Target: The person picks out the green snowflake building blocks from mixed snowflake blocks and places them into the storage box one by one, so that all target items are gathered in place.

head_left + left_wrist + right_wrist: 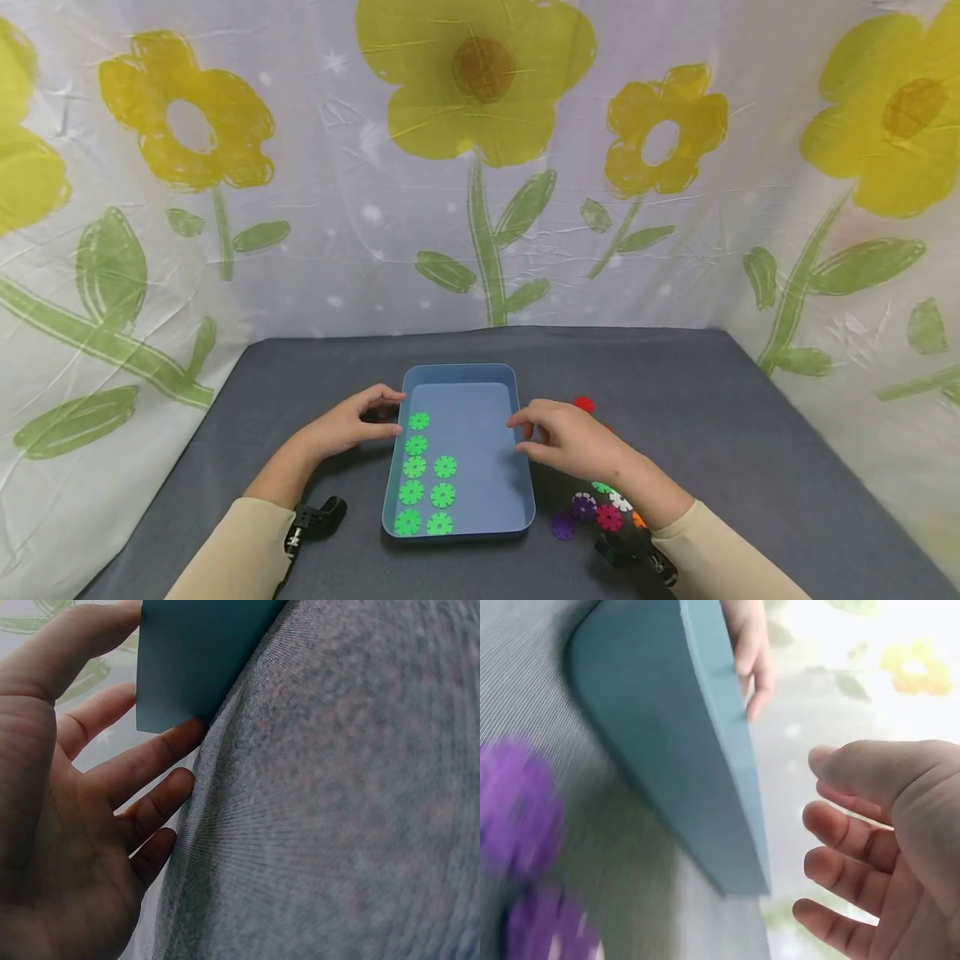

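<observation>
1. The left hand (352,423), left of centre, rests relaxed and empty against the blue tray's (480,371) left rim.
2. In the tray's left half lie eight green discs (443,495), seemingly sorted already.
3. The right hand (570,437) hovers spread and empty by the right rim.
4. Lower right, mixed-colour discs (609,517) wait on the grey worktop (750,450), unsorted.

You can't really make out the purple pieces (517,817) in the right wrist view, they're just smeared blurs. The right hand (573,440) covers part of the loose pile (596,508), and only a sliver of the red piece (584,404) peeks out behind it. The left wrist view crops the blue tray (195,656) to one corner.
</observation>
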A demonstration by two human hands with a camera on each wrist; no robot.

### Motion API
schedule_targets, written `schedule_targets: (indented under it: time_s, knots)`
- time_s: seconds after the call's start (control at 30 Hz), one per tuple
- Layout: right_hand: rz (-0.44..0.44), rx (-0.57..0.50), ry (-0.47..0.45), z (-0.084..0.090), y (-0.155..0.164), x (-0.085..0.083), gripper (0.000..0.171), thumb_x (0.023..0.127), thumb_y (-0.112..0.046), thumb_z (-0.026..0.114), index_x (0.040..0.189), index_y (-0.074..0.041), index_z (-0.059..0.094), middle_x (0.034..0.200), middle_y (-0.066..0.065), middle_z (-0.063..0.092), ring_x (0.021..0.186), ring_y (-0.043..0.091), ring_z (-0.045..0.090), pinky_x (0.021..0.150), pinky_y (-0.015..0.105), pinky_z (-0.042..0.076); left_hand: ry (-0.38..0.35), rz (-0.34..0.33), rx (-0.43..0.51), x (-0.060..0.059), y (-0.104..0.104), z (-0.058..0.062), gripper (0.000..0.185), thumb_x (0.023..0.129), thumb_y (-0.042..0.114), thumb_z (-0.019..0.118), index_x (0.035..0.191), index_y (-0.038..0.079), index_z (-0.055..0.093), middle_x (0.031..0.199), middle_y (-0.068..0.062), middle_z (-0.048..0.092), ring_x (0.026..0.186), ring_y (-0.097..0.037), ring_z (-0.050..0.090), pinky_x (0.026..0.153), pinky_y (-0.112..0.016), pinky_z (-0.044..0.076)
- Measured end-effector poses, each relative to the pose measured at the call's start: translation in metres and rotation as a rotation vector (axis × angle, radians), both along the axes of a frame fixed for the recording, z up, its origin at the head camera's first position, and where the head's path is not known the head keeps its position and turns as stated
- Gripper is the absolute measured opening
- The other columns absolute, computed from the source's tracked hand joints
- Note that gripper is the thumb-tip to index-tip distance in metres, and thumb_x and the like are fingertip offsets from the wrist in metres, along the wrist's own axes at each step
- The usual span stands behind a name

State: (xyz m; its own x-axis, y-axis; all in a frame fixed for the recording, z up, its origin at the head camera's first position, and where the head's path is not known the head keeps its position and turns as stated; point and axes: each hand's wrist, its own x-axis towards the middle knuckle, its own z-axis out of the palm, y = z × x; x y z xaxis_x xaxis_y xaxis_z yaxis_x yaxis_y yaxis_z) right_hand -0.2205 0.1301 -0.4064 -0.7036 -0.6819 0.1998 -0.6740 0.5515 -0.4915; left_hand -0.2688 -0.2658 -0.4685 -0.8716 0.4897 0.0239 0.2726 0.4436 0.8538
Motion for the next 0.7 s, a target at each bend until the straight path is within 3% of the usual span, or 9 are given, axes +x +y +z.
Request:
schedule_targets:
  time_s: [0.2,0.33,0.7]
  knots:
    - [-0.082,0.028,0.014,-0.007,0.043,0.004,0.024,0.097,-0.023,0.075,0.12,-0.019,0.07,0.096,-0.014,0.058,0.078,0.011,0.056,0.07,0.027,0.049,-0.01,0.007,-0.003,0.0,0.001,0.001,0.05,0.096,0.026,0.076,0.138,0.007,0.056,0.148,-0.019,0.051,0.13,-0.038,0.049,0.104,-0.059,0.04]
    - [-0.129,0.055,-0.01,-0.012,0.069,0.009,0.025,0.096,-0.021,0.076,0.12,-0.015,0.071,0.095,-0.014,0.059,0.075,0.008,0.054,0.067,0.026,0.049,0.0,0.005,-0.01,0.0,0.001,0.0,0.05,0.096,0.026,0.076,0.138,0.006,0.056,0.148,-0.02,0.051,0.13,-0.039,0.049,0.104,-0.06,0.039]
    - [-0.13,0.106,-0.128,-0.027,0.109,0.021,0.026,0.089,-0.026,0.083,0.109,-0.014,0.073,0.091,-0.008,0.059,0.075,0.009,0.052,0.066,0.027,0.045,-0.008,0.012,-0.008,-0.001,0.002,-0.001,0.051,0.095,0.028,0.077,0.138,0.008,0.056,0.148,-0.018,0.052,0.131,-0.039,0.048,0.105,-0.06,0.038]
